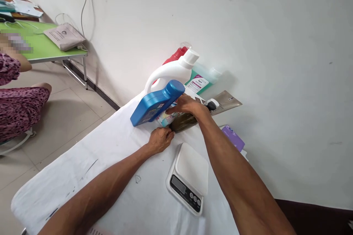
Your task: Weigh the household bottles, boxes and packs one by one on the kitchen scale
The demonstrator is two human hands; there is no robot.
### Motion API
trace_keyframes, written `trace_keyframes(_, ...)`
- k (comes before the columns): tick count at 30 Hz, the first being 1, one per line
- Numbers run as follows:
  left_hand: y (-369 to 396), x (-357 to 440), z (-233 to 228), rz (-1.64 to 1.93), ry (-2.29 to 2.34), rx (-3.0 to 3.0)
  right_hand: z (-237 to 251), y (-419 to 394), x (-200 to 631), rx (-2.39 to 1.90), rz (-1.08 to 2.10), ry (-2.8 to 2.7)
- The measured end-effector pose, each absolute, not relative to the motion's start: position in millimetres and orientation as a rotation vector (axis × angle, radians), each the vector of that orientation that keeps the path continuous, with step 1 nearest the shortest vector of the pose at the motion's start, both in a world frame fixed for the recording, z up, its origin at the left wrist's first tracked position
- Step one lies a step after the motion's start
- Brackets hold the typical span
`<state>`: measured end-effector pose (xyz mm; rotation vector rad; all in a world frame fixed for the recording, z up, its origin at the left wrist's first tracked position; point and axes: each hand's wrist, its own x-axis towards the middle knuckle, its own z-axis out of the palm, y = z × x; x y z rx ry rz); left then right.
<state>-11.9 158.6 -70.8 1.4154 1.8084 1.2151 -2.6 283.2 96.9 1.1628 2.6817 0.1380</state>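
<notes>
right grip: my right hand (185, 105) is curled over a small pack with a colourful printed label (166, 118), fingers pressed down on its top, right next to the blue plastic detergent bottle (156, 103)

left grip: my left hand (160, 139) has its fingers bunched together at the near end of a dark brownish pouch (184, 122); can't really tell if it's pinching it or just touching

pouch spot: lying flat on the white cloth-covered counter (91, 165), between my two hands, just in front of the bottles

bottles: blue one is tipped over, with a white plastic jug (173, 71), a red bottle (175, 55) and a teal bottle (205, 77) behind it by the wall

scale: white digital kitchen scale (189, 177) sits near me, between my forearms

other: purple box (233, 137) off to the right
</notes>
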Motion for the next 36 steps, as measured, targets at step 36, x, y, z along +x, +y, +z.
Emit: trace_keyframes(36,161.1,-17.4,-63.4,1.243,1.777,1.507,50.0,164.6,218.1,1.693,-0.396,2.695)
